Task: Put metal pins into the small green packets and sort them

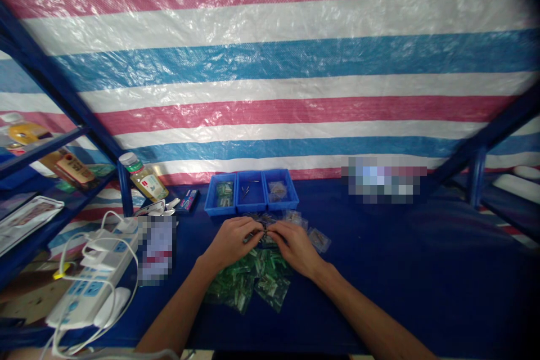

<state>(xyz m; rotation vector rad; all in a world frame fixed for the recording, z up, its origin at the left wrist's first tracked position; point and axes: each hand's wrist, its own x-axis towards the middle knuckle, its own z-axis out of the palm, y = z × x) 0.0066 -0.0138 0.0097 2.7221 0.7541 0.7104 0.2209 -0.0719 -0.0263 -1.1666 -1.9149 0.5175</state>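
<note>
My left hand (240, 239) and my right hand (293, 242) meet fingertip to fingertip at the middle of the blue table. Both are closed in a pinch around something small and dark that I cannot make out. Beneath and behind the fingers lies a heap of small dark pieces (265, 218), partly hidden by the hands. Nearer to me is a pile of clear bags with green pieces (236, 287). Small clear bags with brownish contents (319, 240) lie beside my right hand.
Three joined blue bins (252, 208) stand behind the hands, holding green pieces, a few thin metal pieces and small bags. At left are a power strip (80, 298) with white cables, a drink bottle (145, 180) and a small dark box (188, 201). Blue frame posts (476, 177) flank the table (400, 270).
</note>
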